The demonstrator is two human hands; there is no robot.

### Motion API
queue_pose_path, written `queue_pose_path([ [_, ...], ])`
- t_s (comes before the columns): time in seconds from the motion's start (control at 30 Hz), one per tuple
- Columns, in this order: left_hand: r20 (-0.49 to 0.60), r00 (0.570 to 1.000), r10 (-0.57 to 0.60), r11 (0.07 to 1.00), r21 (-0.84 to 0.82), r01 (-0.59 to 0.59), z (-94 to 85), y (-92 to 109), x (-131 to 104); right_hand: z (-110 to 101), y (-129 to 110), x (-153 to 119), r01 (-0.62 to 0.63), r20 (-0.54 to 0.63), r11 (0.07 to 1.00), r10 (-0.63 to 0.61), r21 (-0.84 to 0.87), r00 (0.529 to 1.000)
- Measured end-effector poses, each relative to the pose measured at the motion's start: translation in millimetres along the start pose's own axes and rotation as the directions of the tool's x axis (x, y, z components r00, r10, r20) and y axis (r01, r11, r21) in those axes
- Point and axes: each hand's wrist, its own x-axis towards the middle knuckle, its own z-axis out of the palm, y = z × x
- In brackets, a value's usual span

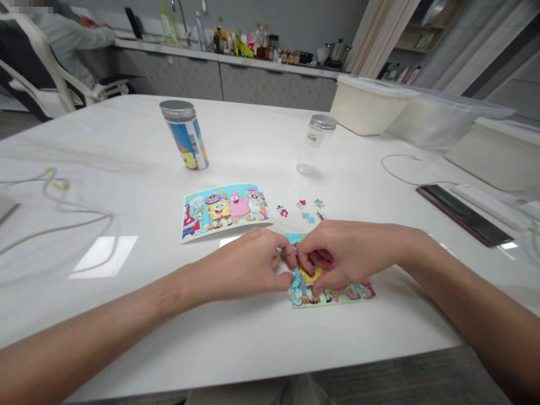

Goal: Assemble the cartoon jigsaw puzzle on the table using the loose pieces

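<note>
The puzzle (340,294), long axis nine-to-three, lies at three o'clock from the left hand (262,261); the right hand (337,252), nearer, is over it. Both hands are half-curled; whether either grips, I cannot tell.

You could read nothing: the label (313,136) on the clear jar (309,153) beyond your right hand (337,253) was blurred.

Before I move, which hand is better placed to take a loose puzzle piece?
Probably your right hand: most loose pieces lie beyond it. Your left hand is at the left edge of the puzzle.
</note>
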Motion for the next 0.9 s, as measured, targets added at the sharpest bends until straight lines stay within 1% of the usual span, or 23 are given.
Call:
queue_pose_path([
  [0.17,0.018,1.000,-0.021,0.999,-0.029,0.021,-1.9,-1.2,0.3,-0.1,-1.3,-1.0,-0.001,-0.011,0.999,0.001,-0.033,1.000],
  [0.3,0.067,0.995,-0.080,0.993,-0.082,0.085,-4.7,-3.2,1.4,-0.5,-1.4,-0.6,0.003,-0.007,0.999,-0.003,-0.040,1.000],
  [0.37,0.096,0.991,-0.090,0.988,-0.116,0.101,-6.2,-3.9,2.4,-0.4,-1.1,-0.4,0.003,-0.001,0.999,-0.003,-0.035,1.000],
  [0.57,0.123,0.988,-0.093,0.985,-0.133,0.109,-9.4,-4.7,4.3,0.8,-0.5,-1.2,0.000,-0.002,0.999,0.000,-0.036,1.000],
  [0.8,0.159,0.986,-0.050,0.989,-0.128,0.070,-8.6,-6.3,5.4,-0.1,-2.7,-1.3,-0.018,-0.001,0.999,0.018,-0.040,1.000],
  [0.9,0.177,0.984,-0.032,0.987,-0.148,0.059,-8.1,-6.7,5.6,-0.9,-5.0,-1.9,-0.001,-0.013,0.998,0.000,-0.059,1.000],
])
